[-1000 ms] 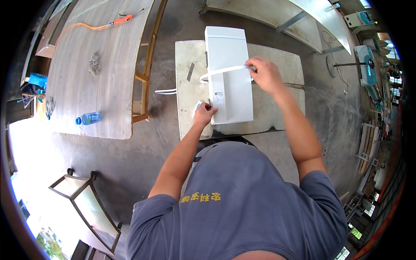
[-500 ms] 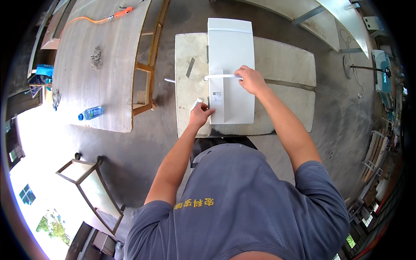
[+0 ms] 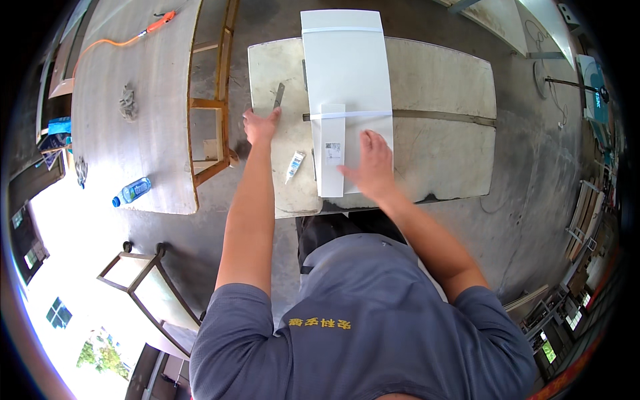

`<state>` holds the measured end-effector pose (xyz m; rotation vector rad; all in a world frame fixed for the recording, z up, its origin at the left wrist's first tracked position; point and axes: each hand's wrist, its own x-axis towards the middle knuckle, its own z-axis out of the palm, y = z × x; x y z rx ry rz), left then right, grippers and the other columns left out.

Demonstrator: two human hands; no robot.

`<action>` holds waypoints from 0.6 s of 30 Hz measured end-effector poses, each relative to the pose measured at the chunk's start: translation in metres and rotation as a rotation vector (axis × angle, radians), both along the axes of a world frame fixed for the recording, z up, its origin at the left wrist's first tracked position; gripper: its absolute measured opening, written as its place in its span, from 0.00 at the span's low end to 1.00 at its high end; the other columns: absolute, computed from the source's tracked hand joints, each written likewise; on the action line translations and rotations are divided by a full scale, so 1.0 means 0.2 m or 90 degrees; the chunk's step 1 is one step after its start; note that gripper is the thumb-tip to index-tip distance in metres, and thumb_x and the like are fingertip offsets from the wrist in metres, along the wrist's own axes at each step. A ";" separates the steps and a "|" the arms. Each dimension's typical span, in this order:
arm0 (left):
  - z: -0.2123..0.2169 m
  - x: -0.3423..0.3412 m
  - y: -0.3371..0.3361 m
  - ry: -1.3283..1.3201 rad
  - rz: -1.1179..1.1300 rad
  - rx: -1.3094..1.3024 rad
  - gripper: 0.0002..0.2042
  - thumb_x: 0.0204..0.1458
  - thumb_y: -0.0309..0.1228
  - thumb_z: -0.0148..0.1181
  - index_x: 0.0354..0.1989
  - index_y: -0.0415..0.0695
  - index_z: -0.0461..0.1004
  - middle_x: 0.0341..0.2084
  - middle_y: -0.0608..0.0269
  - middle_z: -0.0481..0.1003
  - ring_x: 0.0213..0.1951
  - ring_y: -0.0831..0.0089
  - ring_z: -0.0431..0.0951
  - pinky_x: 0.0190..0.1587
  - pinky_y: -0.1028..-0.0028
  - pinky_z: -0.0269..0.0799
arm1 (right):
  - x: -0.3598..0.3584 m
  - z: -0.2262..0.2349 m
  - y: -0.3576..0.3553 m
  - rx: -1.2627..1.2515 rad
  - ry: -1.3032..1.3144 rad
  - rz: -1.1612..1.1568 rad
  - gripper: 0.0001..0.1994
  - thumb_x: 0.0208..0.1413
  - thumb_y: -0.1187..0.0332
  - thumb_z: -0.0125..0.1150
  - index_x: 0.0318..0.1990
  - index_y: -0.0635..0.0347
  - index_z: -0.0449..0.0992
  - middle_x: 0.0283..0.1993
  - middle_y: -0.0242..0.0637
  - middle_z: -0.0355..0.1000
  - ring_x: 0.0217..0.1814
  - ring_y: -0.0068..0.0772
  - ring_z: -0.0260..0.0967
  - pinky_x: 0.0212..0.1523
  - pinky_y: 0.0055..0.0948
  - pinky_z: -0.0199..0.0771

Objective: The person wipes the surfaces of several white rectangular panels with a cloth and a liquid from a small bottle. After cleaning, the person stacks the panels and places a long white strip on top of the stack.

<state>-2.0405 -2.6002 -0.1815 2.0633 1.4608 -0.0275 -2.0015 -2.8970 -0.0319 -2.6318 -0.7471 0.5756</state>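
At the left edge of the low table (image 3: 443,87), my left hand (image 3: 261,127) has its fingers closed around what looks like the end of a white strap; only a bit of white shows at the fingertips. A flat metal strip (image 3: 279,94) lies just beyond that hand. My right hand (image 3: 372,163), slightly blurred, is open with fingers apart above a long white box (image 3: 347,67). Across that box runs the white strap (image 3: 363,114), also passing over a narrow white carton (image 3: 333,180) with a printed label. A white and blue tube (image 3: 294,167) lies left of the carton.
Left of me stands a wooden table (image 3: 157,100) with a plastic bottle (image 3: 135,191), a grey crumpled glove or rag (image 3: 128,103) and an orange air tool (image 3: 161,21) on its hose. A metal-framed cart (image 3: 150,287) is at the lower left. A groove (image 3: 443,116) crosses the low table.
My right hand has let go of the strap, which now lies flat across the box. My left hand has moved from beside the carton and tube to the table's left edge.
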 end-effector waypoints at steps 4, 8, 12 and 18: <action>-0.08 -0.04 0.11 -0.171 0.082 -0.210 0.33 0.40 0.45 0.77 0.52 0.36 0.74 0.39 0.55 0.81 0.40 0.66 0.80 0.45 0.67 0.75 | -0.19 -0.18 0.17 0.012 -0.023 -0.027 0.58 0.44 0.49 0.72 0.71 0.76 0.41 0.76 0.60 0.37 0.81 0.58 0.27 0.75 0.58 0.26; -0.06 -0.13 0.10 -0.260 0.143 -0.269 0.25 0.48 0.39 0.74 0.50 0.36 0.75 0.37 0.64 0.79 0.39 0.75 0.76 0.44 0.74 0.72 | -0.19 -0.30 0.13 0.098 -0.049 -0.012 0.59 0.44 0.54 0.71 0.72 0.75 0.35 0.77 0.61 0.34 0.81 0.59 0.26 0.75 0.60 0.23; -0.14 -0.28 0.09 -0.297 0.190 -0.161 0.16 0.57 0.36 0.66 0.45 0.36 0.75 0.40 0.63 0.78 0.39 0.75 0.76 0.45 0.75 0.71 | -0.18 -0.28 0.13 0.103 -0.047 0.017 0.58 0.43 0.53 0.70 0.71 0.78 0.37 0.76 0.63 0.35 0.81 0.61 0.26 0.75 0.61 0.25; 0.31 -0.18 -0.40 -0.560 0.127 -0.351 0.10 0.67 0.34 0.50 0.39 0.41 0.71 0.33 0.70 0.71 0.39 0.81 0.66 0.46 0.77 0.64 | -0.14 -0.29 0.11 0.156 -0.012 -0.016 0.58 0.41 0.55 0.71 0.72 0.75 0.39 0.76 0.62 0.37 0.81 0.61 0.26 0.75 0.61 0.24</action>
